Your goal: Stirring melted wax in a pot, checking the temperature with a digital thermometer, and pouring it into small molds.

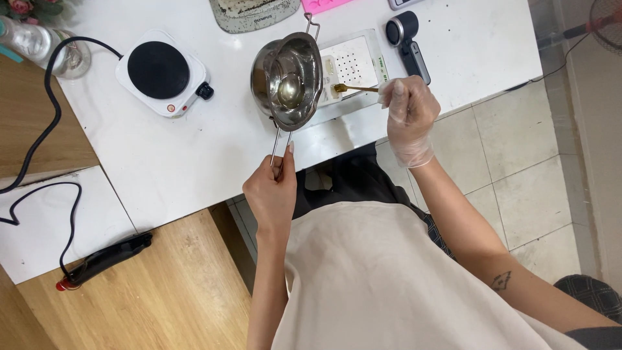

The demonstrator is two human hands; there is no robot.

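Note:
My left hand (273, 188) grips the wire handle of a small steel melting pot (295, 78), holding it tilted above a steel bowl (262, 71) on the white table. A little clear liquid lies in the pot's bottom. My right hand (408, 110), in a clear plastic glove, holds a small gold spoon (353, 87) by its handle end. The spoon's bowl points left over a white digital scale (353, 65) just right of the pot.
A white electric hotplate (162, 71) with a black top and black cord sits at left. A glass bottle (39, 42) stands at far left. A black handheld device (405, 35) lies behind the scale. The table edge (363, 136) runs near my body; tiled floor at right.

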